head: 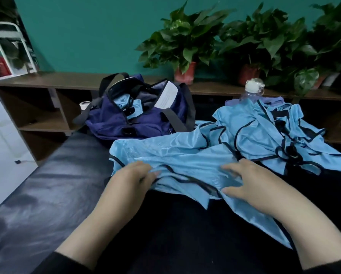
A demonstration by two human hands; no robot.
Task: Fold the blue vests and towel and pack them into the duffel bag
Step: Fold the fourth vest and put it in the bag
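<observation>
— Advice for this fold? Both hands are on the blue vest (177,165) spread over the dark counter (47,184).

— Smooth it flat first, line up the black-trimmed edges, then fold it evenly so it slips into the duffel bag (138,115) neatly.

— Where do the hands sit?

— Left hand (134,175) grips a bunched near edge, fingers curled into the cloth. Right hand (242,178) presses down, fingers spread, thumb under a fold.

— And the rest?

— Unfolded vests (274,131) lie heaped to the right; the bag stands open behind, one vest inside.
</observation>
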